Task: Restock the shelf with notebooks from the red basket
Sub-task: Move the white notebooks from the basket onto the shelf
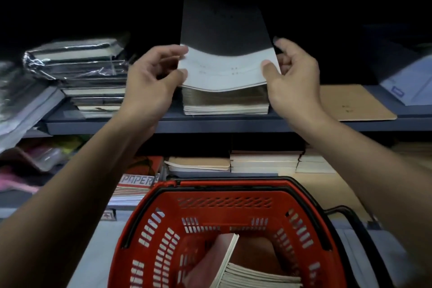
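The red basket (224,236) sits low in front of the person and holds a row of notebooks (257,278) on their edges (too tightly packed to count), one leaning against the wall. Above it, on the grey shelf (210,124), stands one stack of notebooks (225,100). Both arms reach up and forward to it. The left hand (152,77) pinches the left edge of the top notebook (224,54), thumb under, fingers over. The right hand (294,75) grips its right edge, thumb pressed on the pale cover. The cover sags between the two hands.
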The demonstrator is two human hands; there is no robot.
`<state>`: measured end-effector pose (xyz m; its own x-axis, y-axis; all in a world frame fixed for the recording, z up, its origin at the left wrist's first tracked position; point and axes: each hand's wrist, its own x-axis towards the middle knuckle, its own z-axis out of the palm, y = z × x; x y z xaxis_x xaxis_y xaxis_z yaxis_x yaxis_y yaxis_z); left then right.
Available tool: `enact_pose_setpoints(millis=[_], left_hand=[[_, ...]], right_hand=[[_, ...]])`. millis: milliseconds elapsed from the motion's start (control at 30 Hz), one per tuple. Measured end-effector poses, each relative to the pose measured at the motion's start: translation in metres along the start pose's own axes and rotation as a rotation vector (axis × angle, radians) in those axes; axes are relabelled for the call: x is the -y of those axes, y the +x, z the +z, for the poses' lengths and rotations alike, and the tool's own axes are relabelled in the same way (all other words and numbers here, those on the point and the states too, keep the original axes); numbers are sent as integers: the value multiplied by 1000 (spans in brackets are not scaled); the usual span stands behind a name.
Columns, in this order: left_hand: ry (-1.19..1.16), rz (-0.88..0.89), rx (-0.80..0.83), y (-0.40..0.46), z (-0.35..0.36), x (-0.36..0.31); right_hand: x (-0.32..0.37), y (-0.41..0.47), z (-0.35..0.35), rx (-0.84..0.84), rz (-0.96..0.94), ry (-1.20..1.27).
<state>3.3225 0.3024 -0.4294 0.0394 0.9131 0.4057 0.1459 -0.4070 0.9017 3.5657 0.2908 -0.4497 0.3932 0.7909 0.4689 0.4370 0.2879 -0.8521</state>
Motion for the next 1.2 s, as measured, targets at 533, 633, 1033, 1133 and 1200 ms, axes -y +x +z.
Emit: enact_pose_setpoints(millis=[533, 633, 1033, 1133, 1200], left_hand=[[308, 13, 121, 21, 8, 38], [455, 74, 190, 20, 2, 43], [628, 58, 139, 4, 6, 35], [619, 48, 113, 5, 6, 38], [613, 49, 92, 4, 5, 40]], right_hand=[[-29, -1, 8, 45, -159, -337], [-30, -2, 3, 72, -181, -385], [-40, -17, -7, 279, -95, -433], [-38, -18, -6, 259, -90, -433], [-37, -19, -6, 246, -88, -424]])
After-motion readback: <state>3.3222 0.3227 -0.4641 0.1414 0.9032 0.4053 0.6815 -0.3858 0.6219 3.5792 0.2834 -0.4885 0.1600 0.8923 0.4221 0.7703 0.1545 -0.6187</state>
